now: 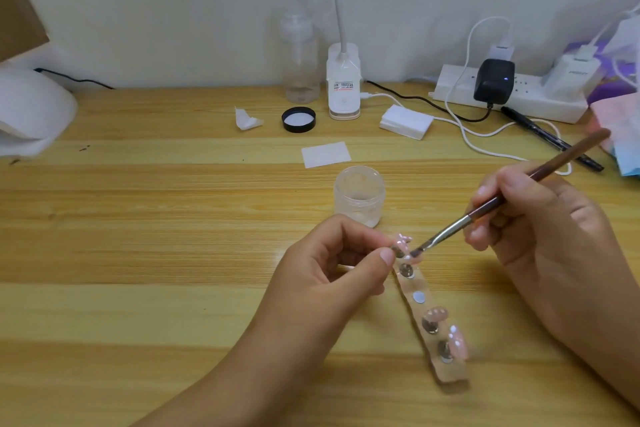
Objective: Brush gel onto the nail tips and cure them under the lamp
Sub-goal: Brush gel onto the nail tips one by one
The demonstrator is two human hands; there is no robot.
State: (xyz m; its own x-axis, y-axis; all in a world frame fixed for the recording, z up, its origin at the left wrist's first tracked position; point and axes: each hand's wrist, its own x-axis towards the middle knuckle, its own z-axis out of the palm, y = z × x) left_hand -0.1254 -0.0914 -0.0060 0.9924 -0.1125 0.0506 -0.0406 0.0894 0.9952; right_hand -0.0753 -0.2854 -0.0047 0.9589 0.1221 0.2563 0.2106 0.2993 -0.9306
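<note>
Head camera looked down on a light wooden table with pale and darker stripes. The left hand pinched, between thumb and forefinger, the far end of a long translucent holder strip with round metal studs; the fingers hid that end of it. The right hand gripped a thin brown-handled brush with a silver ferrule as one grips a pen. Its bristle end touched a glossy pink nail tip just beside the left thumb. 2 more pink nail tips sat on studs at the near end of the strip, and 1 bare silver disc showed in the middle.

A small clear plastic jar without lid stood just behind the left hand, between the hands and the things at the wall. Behind it lay a flat white wipe, a round black lid, a crumpled white paper and a stack of white pads. A tall clear bottle stood beside the white base of a desk lamp. At the left edge sat a white domed curing lamp, well apart from the strip. On the right, a white power strip carried a black adapter, and a black pen lay near a white cable that ran behind the brush handle.
</note>
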